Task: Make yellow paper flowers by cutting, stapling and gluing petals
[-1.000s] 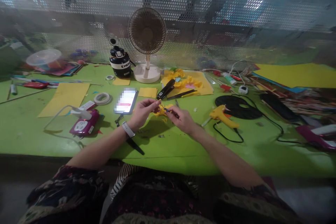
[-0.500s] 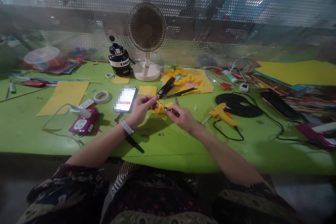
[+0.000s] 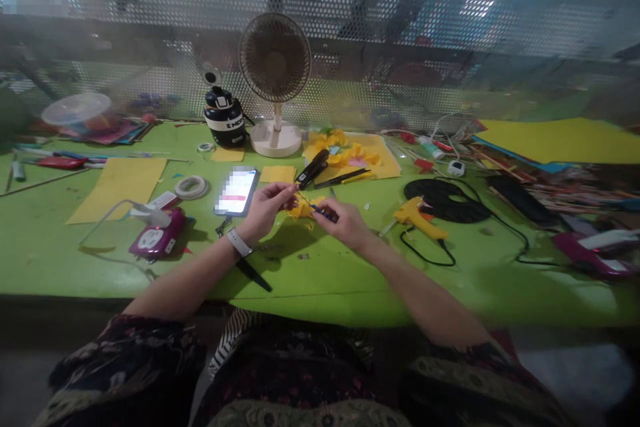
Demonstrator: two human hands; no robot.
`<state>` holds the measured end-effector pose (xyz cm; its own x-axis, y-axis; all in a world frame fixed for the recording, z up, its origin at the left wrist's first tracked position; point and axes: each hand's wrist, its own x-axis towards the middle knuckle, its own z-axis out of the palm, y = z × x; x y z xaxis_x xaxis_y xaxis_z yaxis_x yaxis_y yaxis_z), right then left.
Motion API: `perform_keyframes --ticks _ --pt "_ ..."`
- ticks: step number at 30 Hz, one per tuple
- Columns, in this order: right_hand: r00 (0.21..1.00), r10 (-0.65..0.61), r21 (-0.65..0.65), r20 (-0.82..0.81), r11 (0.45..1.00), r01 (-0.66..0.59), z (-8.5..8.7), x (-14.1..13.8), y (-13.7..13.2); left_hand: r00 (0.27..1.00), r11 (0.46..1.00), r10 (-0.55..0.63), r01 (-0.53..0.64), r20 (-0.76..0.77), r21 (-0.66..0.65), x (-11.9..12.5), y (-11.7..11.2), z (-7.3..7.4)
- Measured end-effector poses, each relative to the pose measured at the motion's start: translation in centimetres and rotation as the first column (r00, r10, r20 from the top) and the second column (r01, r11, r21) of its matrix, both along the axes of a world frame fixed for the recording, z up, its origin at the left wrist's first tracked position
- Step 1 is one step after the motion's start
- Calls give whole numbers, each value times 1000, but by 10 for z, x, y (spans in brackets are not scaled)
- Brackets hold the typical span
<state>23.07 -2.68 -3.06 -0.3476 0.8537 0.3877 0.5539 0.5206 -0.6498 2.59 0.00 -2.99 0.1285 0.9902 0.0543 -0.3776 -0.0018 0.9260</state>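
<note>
My left hand point(image 3: 270, 210), with a white strap on its wrist, is closed in a pinch on a thin wire-like piece whose kind is too small to tell. Opposite it, my right hand point(image 3: 345, 221) is closed around a small dark blue-handled tool point(image 3: 324, 212), its slim tip pointing at the left fingertips. Between and just behind the fingers lies crumpled yellow paper point(image 3: 300, 208), partly hidden. Beyond the hands are a black stapler point(image 3: 313, 169) and a square of yellow paper point(image 3: 278, 174). A lit phone point(image 3: 237, 191) lies beside my left hand.
A fan point(image 3: 276, 140) and a dark bottle point(image 3: 224, 121) stand at the back. To the right lie a yellow glue gun point(image 3: 419, 219) with its cord and a black round mat point(image 3: 445, 200). Left are a tape roll point(image 3: 191, 187) and a purple power box point(image 3: 159, 237).
My right hand has turned slightly, showing more of the blue handle, and its tool tip is nearer the left fingertips. The whole view has shifted a little.
</note>
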Motion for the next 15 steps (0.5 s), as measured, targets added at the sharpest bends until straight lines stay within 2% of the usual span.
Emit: perform_keyframes --ticks 4,7,11,15 --pt "1000 5 -3 11 1000 -5 1 0 0 1000 1000 18 -18 3 14 -1 2 -2" --pt "1000 10 -53 -29 999 -12 5 1 -1 1000 999 23 -24 6 38 -3 4 -4" --pt "964 -33 -242 -263 970 -33 10 3 1 1000 1000 6 -6 23 17 -4 5 -2" --pt "841 -101 -439 -531 882 -171 13 2 3 996 996 -86 86 10 -2 -3 0 0"
